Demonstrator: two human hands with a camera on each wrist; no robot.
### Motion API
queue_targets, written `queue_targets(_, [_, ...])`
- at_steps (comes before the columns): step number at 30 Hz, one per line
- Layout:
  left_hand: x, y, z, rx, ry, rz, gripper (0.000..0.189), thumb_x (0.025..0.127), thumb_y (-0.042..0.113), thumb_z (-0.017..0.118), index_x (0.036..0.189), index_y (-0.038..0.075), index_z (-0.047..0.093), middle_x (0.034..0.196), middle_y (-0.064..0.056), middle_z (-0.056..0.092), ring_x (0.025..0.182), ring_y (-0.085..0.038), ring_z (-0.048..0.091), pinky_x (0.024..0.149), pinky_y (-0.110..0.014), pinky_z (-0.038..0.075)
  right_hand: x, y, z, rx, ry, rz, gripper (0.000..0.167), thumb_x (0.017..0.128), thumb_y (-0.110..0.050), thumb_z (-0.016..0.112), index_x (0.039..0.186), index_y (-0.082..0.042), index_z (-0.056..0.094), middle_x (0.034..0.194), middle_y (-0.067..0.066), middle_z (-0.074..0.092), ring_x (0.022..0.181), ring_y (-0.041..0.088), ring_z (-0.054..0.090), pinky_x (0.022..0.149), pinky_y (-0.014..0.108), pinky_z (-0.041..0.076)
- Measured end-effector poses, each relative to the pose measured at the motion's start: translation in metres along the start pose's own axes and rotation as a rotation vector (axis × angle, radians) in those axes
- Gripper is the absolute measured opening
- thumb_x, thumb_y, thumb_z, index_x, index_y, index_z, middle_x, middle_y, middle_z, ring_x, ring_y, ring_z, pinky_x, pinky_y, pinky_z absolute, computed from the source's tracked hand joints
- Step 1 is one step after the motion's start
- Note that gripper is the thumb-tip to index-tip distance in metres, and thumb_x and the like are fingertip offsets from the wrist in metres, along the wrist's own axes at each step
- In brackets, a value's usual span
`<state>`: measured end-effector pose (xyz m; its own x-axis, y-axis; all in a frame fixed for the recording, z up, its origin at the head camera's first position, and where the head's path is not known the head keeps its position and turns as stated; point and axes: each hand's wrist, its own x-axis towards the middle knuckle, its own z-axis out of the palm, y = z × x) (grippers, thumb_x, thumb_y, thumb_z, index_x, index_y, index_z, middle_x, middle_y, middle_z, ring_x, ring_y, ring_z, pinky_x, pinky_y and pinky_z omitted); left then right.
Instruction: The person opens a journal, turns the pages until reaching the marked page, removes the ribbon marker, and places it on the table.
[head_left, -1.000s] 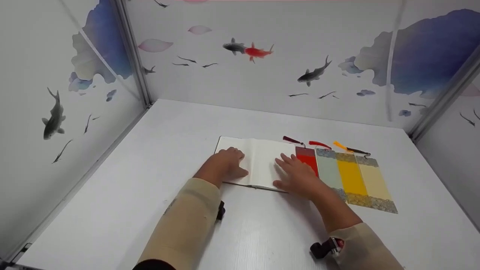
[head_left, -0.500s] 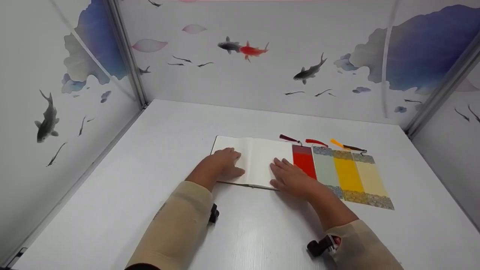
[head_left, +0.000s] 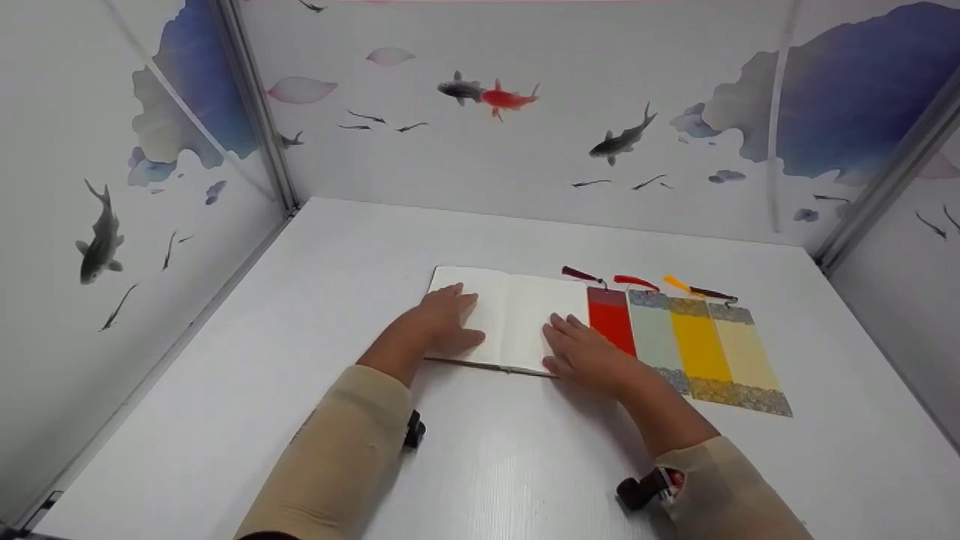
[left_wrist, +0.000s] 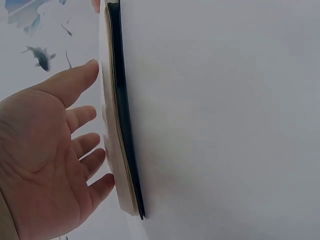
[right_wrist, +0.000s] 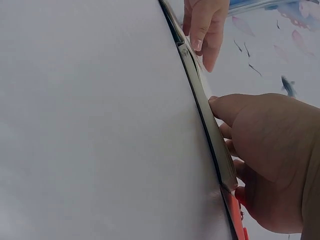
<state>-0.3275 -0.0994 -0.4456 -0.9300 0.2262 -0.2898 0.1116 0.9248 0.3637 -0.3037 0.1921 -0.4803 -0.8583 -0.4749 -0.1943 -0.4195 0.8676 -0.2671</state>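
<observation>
An open notebook (head_left: 521,319) with blank cream pages and a dark cover lies on the white table. My left hand (head_left: 441,321) rests on its left page, fingers spread and thumb toward the fold. On the right page, near the outer edge, my right hand (head_left: 586,358) rests with fingers extended. The left wrist view shows the page block (left_wrist: 121,130) from the side, with the left hand's fingertips (left_wrist: 102,187) at the paper. From the right wrist, the right thumb (right_wrist: 220,106) touches the page surface. Neither hand grips anything.
Right of the notebook several tasselled bookmarks lie side by side: red (head_left: 611,322), pale green (head_left: 655,337), yellow (head_left: 700,345) and cream (head_left: 746,354). Their tassels (head_left: 637,283) point toward the back wall (head_left: 525,165). Printed panels enclose the table (head_left: 480,457) at the back and sides.
My left hand has slid a little outward over the left page, and the paper near the fold looks flatter. My right hand has shifted slightly inward. The bookmarks stay put.
</observation>
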Motion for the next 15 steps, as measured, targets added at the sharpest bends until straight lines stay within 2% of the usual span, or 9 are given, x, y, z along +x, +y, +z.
queue_targets(4, [-0.002, -0.01, -0.002, -0.023, 0.031, -0.085, 0.085, 0.102, 0.056, 0.063, 0.172, 0.028, 0.025, 0.183, -0.004, 0.011, 0.171, -0.029, 0.01, 0.136, -0.056, 0.021, -0.001, 0.0, -0.001, 0.007, 0.008, -0.009, 0.078, 0.108, -0.046, 0.059, 0.172, -0.02, 0.024, 0.182, 0.006, 0.019, 0.17, 0.034, 0.012, 0.135, 0.058, 0.022])
queue_targets(8, [-0.005, -0.021, -0.005, -0.02, 0.016, -0.176, 0.092, 0.102, 0.059, 0.063, 0.174, 0.023, 0.019, 0.182, -0.009, 0.016, 0.17, -0.032, 0.013, 0.136, -0.055, 0.021, -0.001, 0.001, -0.001, 0.007, 0.01, -0.008, 0.078, 0.108, -0.046, 0.059, 0.172, -0.02, 0.024, 0.182, 0.006, 0.019, 0.17, 0.034, 0.012, 0.135, 0.059, 0.023])
queue_targets(11, [-0.006, -0.025, -0.008, -0.036, -0.001, -0.19, 0.095, 0.102, 0.059, 0.062, 0.174, 0.018, 0.015, 0.181, -0.012, 0.02, 0.169, -0.034, 0.016, 0.137, -0.054, 0.021, 0.0, 0.002, 0.0, 0.011, 0.01, -0.007, 0.078, 0.108, -0.046, 0.059, 0.172, -0.02, 0.024, 0.182, 0.005, 0.019, 0.17, 0.035, 0.012, 0.134, 0.059, 0.024])
queue_targets(15, [-0.008, -0.028, -0.009, -0.095, -0.009, -0.187, 0.096, 0.102, 0.057, 0.063, 0.174, 0.018, 0.013, 0.181, -0.01, 0.02, 0.169, -0.032, 0.017, 0.137, -0.053, 0.019, 0.0, 0.002, 0.0, 0.023, 0.008, -0.013, 0.078, 0.108, -0.046, 0.06, 0.172, -0.02, 0.024, 0.182, 0.006, 0.02, 0.17, 0.035, 0.012, 0.135, 0.06, 0.023])
